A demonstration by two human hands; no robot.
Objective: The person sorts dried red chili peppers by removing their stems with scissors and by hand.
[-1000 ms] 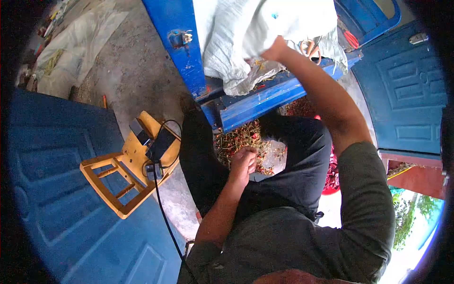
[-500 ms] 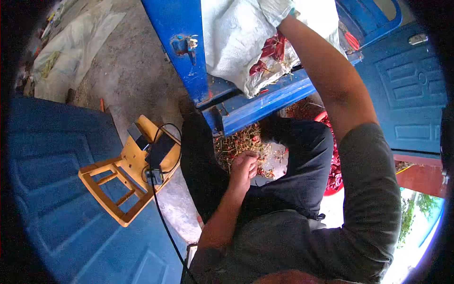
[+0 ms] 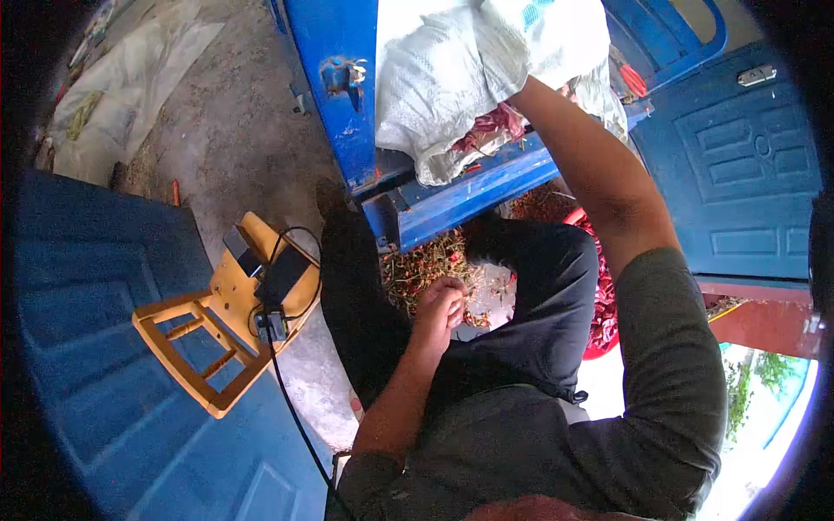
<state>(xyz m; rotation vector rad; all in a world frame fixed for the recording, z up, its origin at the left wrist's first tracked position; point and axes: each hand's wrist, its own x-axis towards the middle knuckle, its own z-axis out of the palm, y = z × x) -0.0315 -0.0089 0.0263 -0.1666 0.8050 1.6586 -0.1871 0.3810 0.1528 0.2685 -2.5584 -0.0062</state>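
Observation:
My right forearm [image 3: 591, 152] reaches up into the mouth of a white woven sack [image 3: 434, 95]; the sack hides my right hand and whatever it touches. Dried red chilies [image 3: 491, 128] show at the sack's opening, which lies on a blue metal ledge [image 3: 473, 204]. Low between my knees is my left hand [image 3: 439, 311], its fingers curled closed. Anything inside them is too small or hidden to make out. Beneath that hand, a heap of chili stems and red bits [image 3: 426, 273] covers the floor.
A red basin [image 3: 599, 352] of dried chilies stands beyond my right knee. To the left, a wooden chair [image 3: 226, 321] carries black boxes and a cable [image 3: 295, 417]. Blue doors [image 3: 747, 165] flank the scene. Red-handled scissors or pliers [image 3: 632, 80] lie behind the sack.
My right hand has gone deeper into the sack, whose cloth now covers more of the chilies at its mouth. My left hand stays closed in about the same place. The view has shifted slightly.

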